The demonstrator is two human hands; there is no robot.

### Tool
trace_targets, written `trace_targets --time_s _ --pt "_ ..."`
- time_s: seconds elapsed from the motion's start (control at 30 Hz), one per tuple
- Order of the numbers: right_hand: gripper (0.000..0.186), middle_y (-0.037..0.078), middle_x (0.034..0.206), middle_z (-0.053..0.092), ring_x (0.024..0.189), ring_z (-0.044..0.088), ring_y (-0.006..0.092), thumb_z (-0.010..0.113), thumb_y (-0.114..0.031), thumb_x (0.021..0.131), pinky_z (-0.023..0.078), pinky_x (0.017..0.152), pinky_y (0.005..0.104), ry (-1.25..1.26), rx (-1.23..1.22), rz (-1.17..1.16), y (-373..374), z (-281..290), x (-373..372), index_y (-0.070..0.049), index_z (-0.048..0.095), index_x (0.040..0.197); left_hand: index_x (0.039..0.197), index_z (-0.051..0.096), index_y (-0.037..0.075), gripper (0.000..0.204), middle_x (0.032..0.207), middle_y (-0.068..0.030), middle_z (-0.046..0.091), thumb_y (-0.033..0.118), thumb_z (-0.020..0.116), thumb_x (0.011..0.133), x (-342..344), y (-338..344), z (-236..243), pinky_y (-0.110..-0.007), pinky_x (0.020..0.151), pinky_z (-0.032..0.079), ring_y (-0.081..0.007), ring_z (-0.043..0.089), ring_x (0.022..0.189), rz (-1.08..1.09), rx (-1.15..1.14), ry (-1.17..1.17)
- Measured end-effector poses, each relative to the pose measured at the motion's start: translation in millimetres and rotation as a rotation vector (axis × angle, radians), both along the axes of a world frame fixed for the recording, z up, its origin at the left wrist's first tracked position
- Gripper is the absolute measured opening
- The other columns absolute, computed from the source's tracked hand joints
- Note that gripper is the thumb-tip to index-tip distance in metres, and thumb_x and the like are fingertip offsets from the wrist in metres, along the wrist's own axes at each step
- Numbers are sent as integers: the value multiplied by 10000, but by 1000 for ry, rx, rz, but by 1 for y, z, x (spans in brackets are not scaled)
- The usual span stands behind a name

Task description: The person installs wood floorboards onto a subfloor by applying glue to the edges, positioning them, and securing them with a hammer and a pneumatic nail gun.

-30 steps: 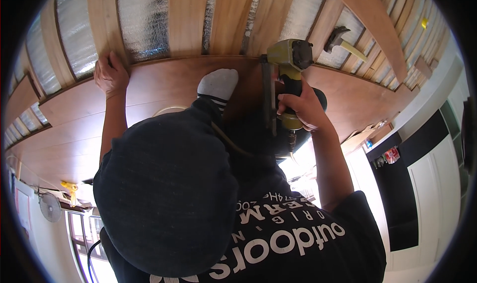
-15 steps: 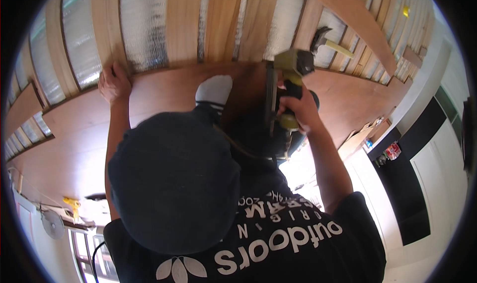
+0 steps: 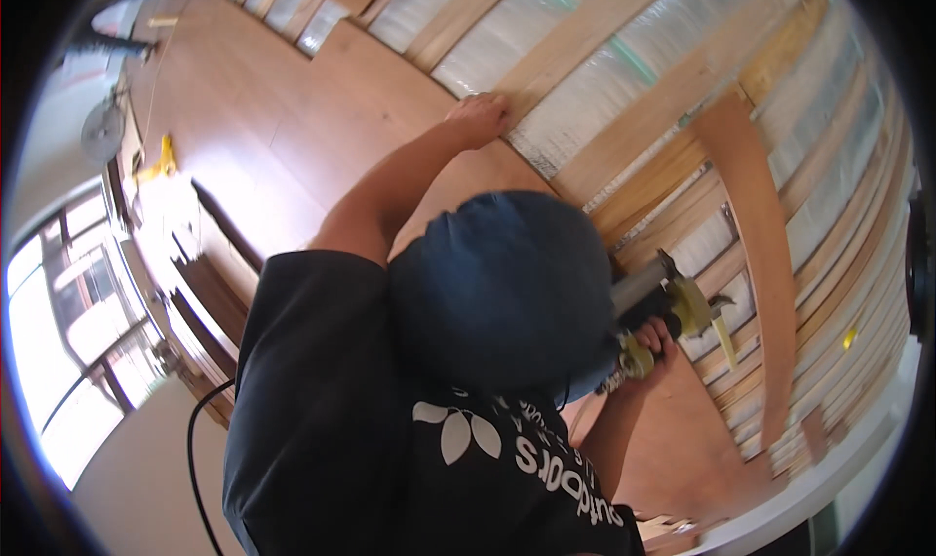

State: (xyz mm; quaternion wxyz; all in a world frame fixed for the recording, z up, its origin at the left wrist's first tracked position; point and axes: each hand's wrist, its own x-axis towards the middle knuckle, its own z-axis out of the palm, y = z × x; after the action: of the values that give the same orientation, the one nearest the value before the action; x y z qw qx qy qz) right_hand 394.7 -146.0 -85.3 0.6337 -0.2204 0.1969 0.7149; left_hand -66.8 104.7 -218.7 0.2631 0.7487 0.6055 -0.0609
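Note:
My right hand is wrapped round the grip of an olive-green and black nail gun, low over the floor by a board edge. The cap in front hides part of the tool. My left hand rests, fingers laid out, on the edge of a reddish-brown wooden floor panel, where it borders wooden battens with silvery foil between them. A hammer with a pale yellow handle lies on the battens just past the nail gun.
A long curved-looking wooden strip lies across the battens. On the panel at left sits a yellow tool, with dark boards nearby. A fan stands by the wall. Another person's legs show at the far left.
The view has turned, so the panel edge now runs diagonally. My left hand stays on the panel edge. The nail gun, still in my right hand, now appears lower and farther right.

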Motion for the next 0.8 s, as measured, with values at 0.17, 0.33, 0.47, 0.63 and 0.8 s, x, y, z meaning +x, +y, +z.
trace_targets --time_s 0.17,0.33,0.47,0.63,0.8 --pt "154 0 822 459 809 525 143 599 -191 986 507 822 315 -354 -76 378 29 6 0 -79 492 992 1422 558 149 492 1539 -129 478 355 585 976 -95 -99 29 -526 1155 332 -304 404 1448 63 202 84" --pt "136 3 857 461 801 514 142 564 -185 1014 504 825 317 -76 -6 335 25 7 9 -90 470 987 1492 514 136 620 1568 -155 481 461 591 969 -174 -289 15 -554 1078 454 -357 431 1465 132 203 259" --pt "139 7 835 470 775 522 144 566 -166 1009 510 815 310 -138 -73 337 34 18 5 -89 466 950 1475 535 136 587 1513 -155 528 435 600 974 -235 -331 34 -537 1073 458 -358 478 1413 273 -199 296" --pt "143 9 843 489 797 545 143 602 -173 985 526 825 306 -175 -53 323 44 2 9 -82 496 952 1453 561 136 546 1445 -155 587 404 612 980 -301 -244 72 -516 1067 462 -361 537 1348 425 -382 264" --pt "135 15 847 518 804 551 158 596 -174 986 529 837 311 -174 -64 415 51 -2 -21 -73 508 974 1432 587 135 506 1376 -155 646 372 623 986 -371 -153 104 -494 1061 467 -363 596 1283 408 -257 148"
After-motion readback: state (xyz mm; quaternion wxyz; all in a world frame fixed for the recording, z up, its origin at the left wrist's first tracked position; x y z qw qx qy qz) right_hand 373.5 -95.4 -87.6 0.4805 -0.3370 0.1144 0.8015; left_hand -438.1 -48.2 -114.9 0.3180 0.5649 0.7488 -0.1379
